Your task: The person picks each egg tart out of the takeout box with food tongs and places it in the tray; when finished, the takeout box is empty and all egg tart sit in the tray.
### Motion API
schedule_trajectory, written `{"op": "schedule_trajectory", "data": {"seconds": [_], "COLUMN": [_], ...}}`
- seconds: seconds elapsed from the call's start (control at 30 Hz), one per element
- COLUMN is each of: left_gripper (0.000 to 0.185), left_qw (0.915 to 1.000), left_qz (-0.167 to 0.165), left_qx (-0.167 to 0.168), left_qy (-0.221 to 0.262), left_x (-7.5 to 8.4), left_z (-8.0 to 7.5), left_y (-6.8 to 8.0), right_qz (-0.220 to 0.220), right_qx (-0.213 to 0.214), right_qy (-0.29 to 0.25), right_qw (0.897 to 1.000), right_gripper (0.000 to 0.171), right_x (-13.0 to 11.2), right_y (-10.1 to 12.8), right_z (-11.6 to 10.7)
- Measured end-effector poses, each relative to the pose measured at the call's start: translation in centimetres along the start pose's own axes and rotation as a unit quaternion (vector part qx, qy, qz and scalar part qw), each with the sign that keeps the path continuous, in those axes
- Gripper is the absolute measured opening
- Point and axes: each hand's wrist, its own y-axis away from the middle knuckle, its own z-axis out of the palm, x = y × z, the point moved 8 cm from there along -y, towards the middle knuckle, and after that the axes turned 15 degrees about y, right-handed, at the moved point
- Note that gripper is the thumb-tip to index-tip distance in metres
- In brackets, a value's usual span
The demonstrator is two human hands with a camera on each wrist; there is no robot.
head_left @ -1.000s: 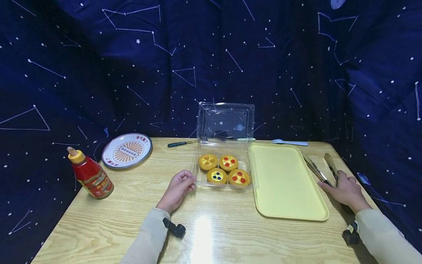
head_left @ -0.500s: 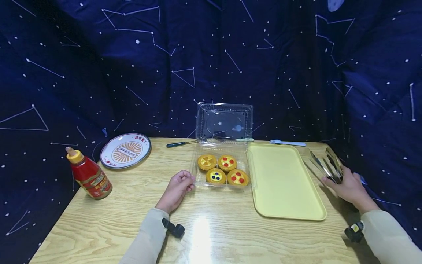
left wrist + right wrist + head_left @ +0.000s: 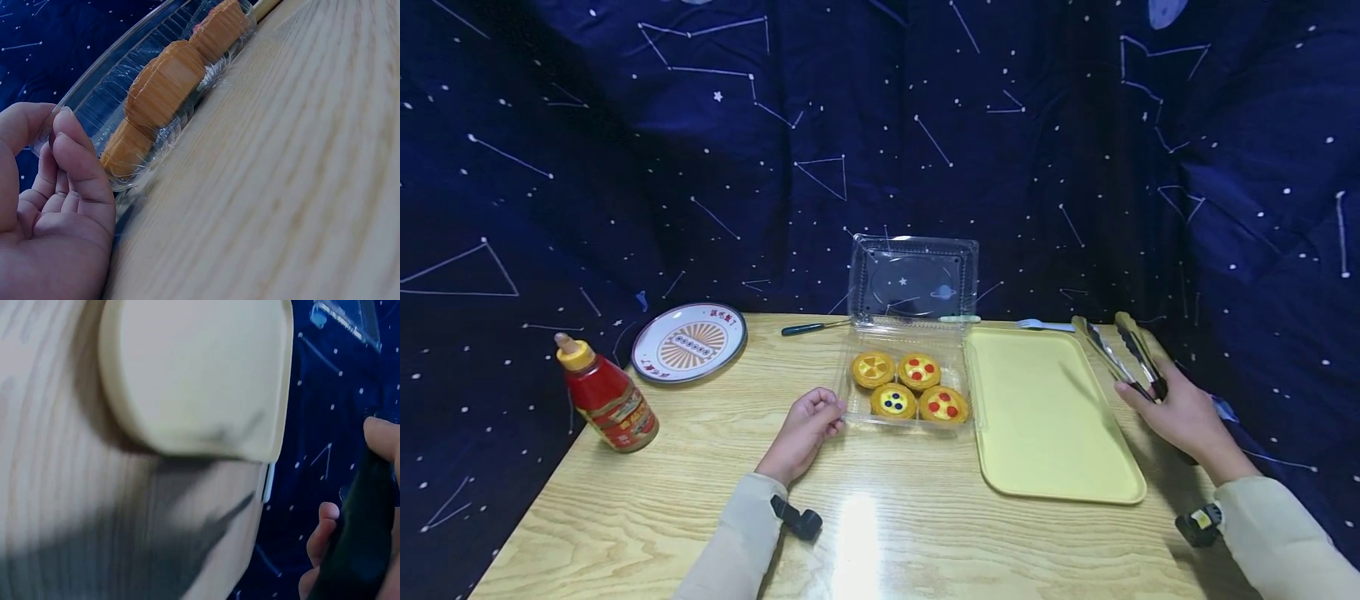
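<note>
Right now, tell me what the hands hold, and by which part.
The right hand holds the tongs by the dark handle; the left hand pinches the clear container by its near left corner.

The right hand (image 3: 1180,414) has lifted the tongs (image 3: 1107,355), which lay on the desk (image 3: 925,533) a second ago. Their tips are up higher now and hide the end of the blue fork (image 3: 1042,324). A thin shadow (image 3: 1084,387) has come onto the yellow tray (image 3: 1045,437).

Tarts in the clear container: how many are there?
4: back-left tart, back-right tart, front-left tart, front-right tart, all in the clear container. None seems hidden.
</note>
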Motion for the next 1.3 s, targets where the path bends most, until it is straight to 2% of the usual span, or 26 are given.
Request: {"op": "schedule_trajectory", "data": {"seconds": [0.27, 0.67, 0.93, 1.3], "left_gripper": [0.013, 0.009, 0.013, 0.014], "left_qw": [1.0000, 1.0000, 0.9999, 0.9999], "left_qz": [0.001, 0.002, 0.007, 0.006], "left_qx": [-0.008, -0.003, -0.004, -0.006], "left_qy": [0.005, 0.005, 0.007, 0.011], "left_x": [0.1, -0.1, -0.4, -0.3], "left_z": [0.1, -0.1, -0.2, -0.2], "left_y": [-0.1, -0.1, -0.4, -0.5], "right_qz": [-0.025, -0.067, -0.124, -0.144], "right_qx": [0.026, -0.016, 0.013, 0.008], "right_qy": [-0.002, -0.018, -0.020, -0.003], "right_qw": [0.999, 0.997, 0.992, 0.990], "right_gripper": [0.076, 0.080, 0.073, 0.070], "right_x": [-3.1, -7.5, -10.5, -14.5], "right_y": [-0.7, -1.1, -1.5, -2.1], "right_z": [-0.5, -0.7, -0.8, -0.8]}}
